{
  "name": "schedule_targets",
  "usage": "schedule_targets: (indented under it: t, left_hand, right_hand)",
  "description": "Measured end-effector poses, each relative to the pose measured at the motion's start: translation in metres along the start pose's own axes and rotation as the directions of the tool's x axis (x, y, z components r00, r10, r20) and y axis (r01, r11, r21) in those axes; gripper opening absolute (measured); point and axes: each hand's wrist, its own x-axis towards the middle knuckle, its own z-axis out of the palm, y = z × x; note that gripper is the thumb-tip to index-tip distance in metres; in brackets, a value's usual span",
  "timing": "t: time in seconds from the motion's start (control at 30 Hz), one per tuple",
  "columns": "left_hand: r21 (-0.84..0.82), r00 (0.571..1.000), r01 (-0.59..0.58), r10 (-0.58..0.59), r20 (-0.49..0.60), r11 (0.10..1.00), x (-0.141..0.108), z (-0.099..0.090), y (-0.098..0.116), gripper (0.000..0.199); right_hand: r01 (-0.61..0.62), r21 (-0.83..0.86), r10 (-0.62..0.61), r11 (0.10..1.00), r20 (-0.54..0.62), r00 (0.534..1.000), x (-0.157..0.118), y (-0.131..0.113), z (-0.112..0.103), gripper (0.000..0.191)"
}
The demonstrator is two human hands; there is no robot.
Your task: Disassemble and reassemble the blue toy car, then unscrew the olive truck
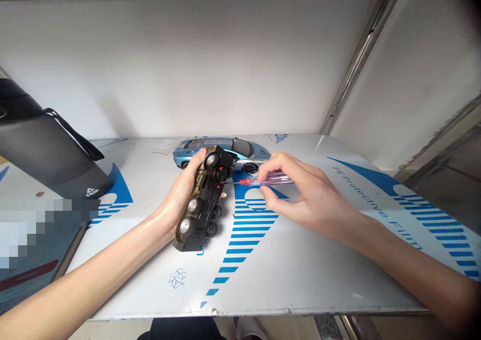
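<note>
My left hand (186, 182) is closed around a dark toy truck (205, 200), tilted so its black underside and several silver-hubbed wheels face me. Red marks show on that underside. Between the thumb and fingers of my right hand (300, 190) is a screwdriver (268, 180) with a clear purplish handle and a red collar. Its thin shaft points left, and the tip is at the truck's underside near the red marks; whether it sits in a screw is too small to tell. Behind the truck stands a light-blue toy sports car (225, 152), partly covered by the truck and my left hand.
A dark grey bottle (52, 144) with a black strap stands at the left, by a partly pixelated flat item (37, 250). The table (300, 280) wears printed protective film. A white wall (210, 69) rises behind, with a metal post (356, 64) at right.
</note>
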Motion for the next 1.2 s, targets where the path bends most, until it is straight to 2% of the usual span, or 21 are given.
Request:
schedule_targets:
  t: [0.1,0.23,0.3,0.47,0.63,0.83,0.93,1.03,1.13,1.2]
  left_hand:
    - [-0.014,0.999,0.014,-0.014,-0.034,1.000,0.000,0.001,-0.001,0.063]
    - [-0.022,1.000,-0.006,0.006,-0.023,1.000,0.001,0.000,-0.002,0.062]
    - [-0.021,1.000,-0.013,0.012,-0.018,1.000,0.002,-0.001,-0.002,0.061]
    - [-0.027,0.998,-0.027,0.025,-0.056,0.999,0.003,-0.002,0.000,0.061]
    - [-0.025,0.999,-0.002,0.001,-0.033,1.000,0.003,-0.001,-0.002,0.061]
    - [-0.027,1.000,0.007,-0.008,-0.022,1.000,0.003,-0.002,-0.002,0.062]
    - [-0.032,1.000,0.001,-0.001,-0.027,0.999,0.003,-0.001,-0.002,0.061]
    - [-0.055,1.000,0.029,-0.029,0.001,0.998,0.003,-0.001,-0.003,0.058]
    - [-0.060,0.998,0.056,-0.056,0.002,0.997,0.003,-0.001,-0.002,0.058]
    - [-0.051,0.998,0.060,-0.061,-0.018,0.997,0.003,-0.002,-0.002,0.062]
  right_hand:
    - [-0.028,0.020,0.029,0.999,-0.058,0.998,0.000,-0.001,0.004,0.006]
    - [-0.096,0.060,0.101,0.994,-0.100,0.990,0.001,0.000,0.008,0.003]
    - [-0.101,0.088,0.109,0.991,-0.096,0.989,0.002,0.001,0.009,0.009]
    - [-0.055,0.073,0.062,0.996,-0.096,0.993,0.003,0.001,0.008,0.014]
    - [-0.047,0.050,0.051,0.998,-0.087,0.995,0.000,0.000,0.008,0.017]
    - [0.111,0.010,-0.110,0.994,-0.077,0.991,0.003,0.001,0.005,0.026]
    - [0.117,0.055,-0.114,0.992,-0.063,0.992,0.005,0.001,0.005,0.031]
    - [0.059,0.103,-0.051,0.993,-0.074,0.996,0.006,0.000,0.008,0.026]
    - [-0.081,0.099,0.092,0.992,-0.112,0.989,0.004,-0.002,0.011,0.012]
    - [-0.189,0.051,0.194,0.981,-0.119,0.974,0.002,-0.004,0.012,0.016]
